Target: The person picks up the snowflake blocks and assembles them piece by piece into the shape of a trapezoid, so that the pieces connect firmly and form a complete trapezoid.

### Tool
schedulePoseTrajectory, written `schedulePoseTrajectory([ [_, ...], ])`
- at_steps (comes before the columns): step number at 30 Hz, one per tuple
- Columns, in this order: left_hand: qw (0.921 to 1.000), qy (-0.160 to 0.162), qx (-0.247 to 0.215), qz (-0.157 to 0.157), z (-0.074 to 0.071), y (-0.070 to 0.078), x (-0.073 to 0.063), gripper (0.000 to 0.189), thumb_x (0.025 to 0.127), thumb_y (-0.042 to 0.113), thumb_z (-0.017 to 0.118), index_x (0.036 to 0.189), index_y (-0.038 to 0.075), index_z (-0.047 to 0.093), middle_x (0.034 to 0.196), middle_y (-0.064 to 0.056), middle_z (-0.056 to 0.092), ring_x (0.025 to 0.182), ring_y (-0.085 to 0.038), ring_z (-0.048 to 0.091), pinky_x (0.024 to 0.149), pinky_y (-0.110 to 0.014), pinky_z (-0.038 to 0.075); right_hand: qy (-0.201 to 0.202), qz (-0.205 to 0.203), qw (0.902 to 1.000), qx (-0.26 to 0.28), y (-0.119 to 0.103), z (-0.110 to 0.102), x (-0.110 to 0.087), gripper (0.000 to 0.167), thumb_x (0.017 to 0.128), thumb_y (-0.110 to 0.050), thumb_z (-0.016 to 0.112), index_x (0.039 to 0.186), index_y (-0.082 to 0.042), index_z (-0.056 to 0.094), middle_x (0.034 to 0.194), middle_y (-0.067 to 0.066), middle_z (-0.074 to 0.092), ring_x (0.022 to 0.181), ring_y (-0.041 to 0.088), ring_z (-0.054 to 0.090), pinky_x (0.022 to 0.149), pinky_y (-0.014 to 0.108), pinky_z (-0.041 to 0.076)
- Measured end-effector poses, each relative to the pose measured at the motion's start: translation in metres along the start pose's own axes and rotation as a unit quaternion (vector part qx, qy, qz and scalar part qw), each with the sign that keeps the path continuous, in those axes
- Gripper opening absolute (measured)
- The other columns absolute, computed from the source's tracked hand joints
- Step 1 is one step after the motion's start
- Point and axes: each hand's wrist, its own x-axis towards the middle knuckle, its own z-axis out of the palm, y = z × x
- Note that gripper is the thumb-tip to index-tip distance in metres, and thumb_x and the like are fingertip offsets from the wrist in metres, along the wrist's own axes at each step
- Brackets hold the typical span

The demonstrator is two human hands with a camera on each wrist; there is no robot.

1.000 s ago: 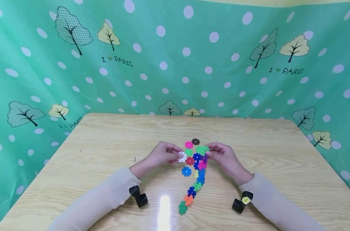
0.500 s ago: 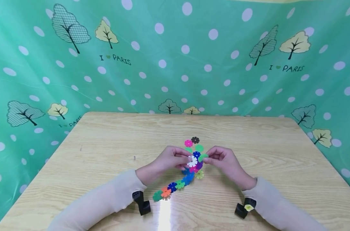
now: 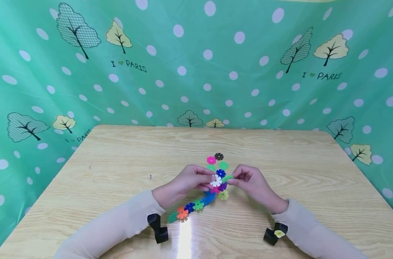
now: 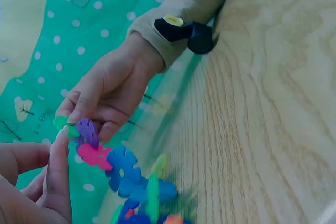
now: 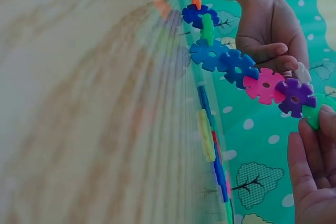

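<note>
your left grip (image 3: 187,180) pinches white notched plastic disc (image 3: 217,181) | right grip (image 3: 254,182) pinches green notched plastic disc (image 3: 227,178) | probably joining; next calls for alignment

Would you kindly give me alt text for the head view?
A left hand pinches a white disc and a right hand a green disc ending a multicoloured chain of discs, above a wooden table. Loose discs lie on it, a dotted green cloth behind.
</note>
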Motion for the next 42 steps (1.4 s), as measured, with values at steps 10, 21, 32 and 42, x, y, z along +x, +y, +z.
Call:
schedulePoseTrajectory([
  [10, 0.9999, -0.004, -0.014, -0.005, 0.0005, 0.0006, -0.0032, 0.025, 0.088, 0.007, 0.065, 0.109, -0.006, 0.065, 0.085, -0.008, 0.071, 0.063, -0.009, 0.066, 0.064, -0.022, 0.056, -0.005, -0.014, 0.9999, 0.001, 0.0007, 0.0021, 0.0002, 0.01, 0.085, 0.002, 0.066, 0.081, 0.005, 0.057, 0.08, 0.001, 0.062, 0.072, 0.013, 0.062, 0.063, 0.028, 0.056],
  [21, 0.9995, 0.005, -0.028, -0.014, 0.0006, 0.0007, -0.0034, 0.024, 0.088, 0.005, 0.064, 0.109, -0.006, 0.065, 0.087, -0.011, 0.071, 0.063, -0.01, 0.067, 0.065, -0.024, 0.057, 0.006, -0.014, 0.9998, -0.011, 0.0004, 0.0014, -0.0005, 0.011, 0.081, 0.003, 0.069, 0.078, 0.003, 0.059, 0.076, 0.001, 0.062, 0.066, 0.007, 0.056, 0.057, 0.022, 0.051],
  [32, 0.9998, -0.002, -0.012, -0.016, -0.0002, 0.0017, -0.0073, 0.024, 0.087, 0.007, 0.065, 0.107, -0.006, 0.066, 0.079, -0.007, 0.071, 0.061, -0.008, 0.065, 0.063, -0.023, 0.057, 0.006, 0.0, 0.9999, -0.012, 0.0014, 0.0025, -0.0003, 0.011, 0.08, 0.003, 0.07, 0.076, 0.003, 0.06, 0.073, -0.005, 0.062, 0.061, 0.004, 0.05, 0.052, 0.017, 0.045],
  [42, 0.9999, -0.004, -0.003, -0.011, 0.0019, 0.0021, -0.0058, 0.023, 0.088, 0.006, 0.065, 0.107, -0.007, 0.067, 0.08, -0.008, 0.071, 0.06, -0.008, 0.065, 0.063, -0.024, 0.057, -0.011, -0.005, 0.9998, 0.014, 0.0042, 0.0024, -0.0004, 0.013, 0.08, 0.004, 0.069, 0.076, 0.005, 0.058, 0.075, -0.006, 0.063, 0.064, 0.004, 0.053, 0.055, 0.017, 0.048],
])
